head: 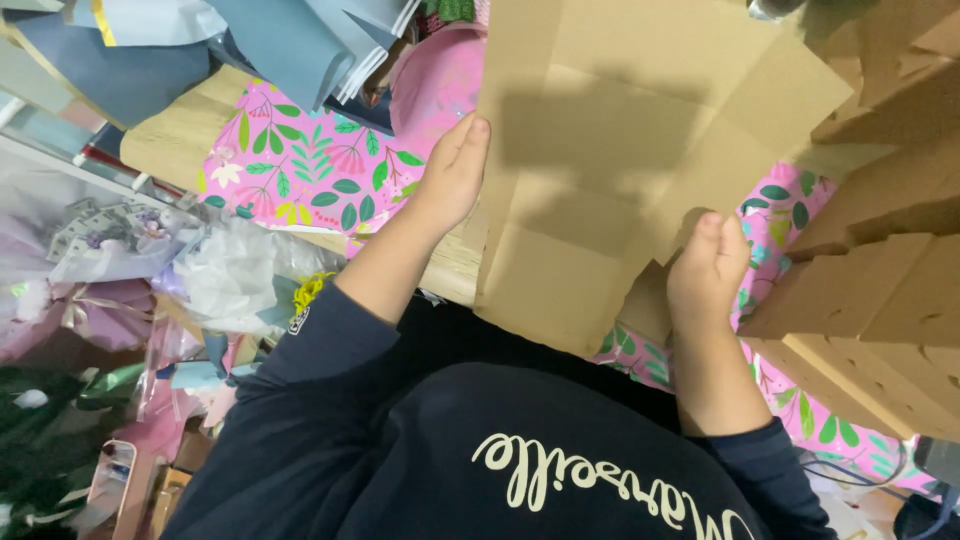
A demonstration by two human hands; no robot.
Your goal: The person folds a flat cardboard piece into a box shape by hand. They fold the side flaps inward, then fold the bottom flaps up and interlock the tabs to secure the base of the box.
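A flat brown cardboard box blank (pixel 620 150) with creased flaps is held up over the table in front of me. My left hand (pixel 452 180) grips its left edge, thumb on top. My right hand (pixel 706 270) holds a lower flap on the right side, fingers curled on the cardboard. Under the blank lies pink wrapping paper (pixel 300 165) printed with green leaves and flowers, spread across a wooden tabletop (pixel 170 140).
A stack of folded brown cardboard pieces (pixel 880 260) fills the right side. Blue and grey paper sheets (pixel 270 40) are piled at the top left. Flower bouquets in clear and lilac wrap (pixel 110 250) crowd the left. My dark sleeves show at the bottom.
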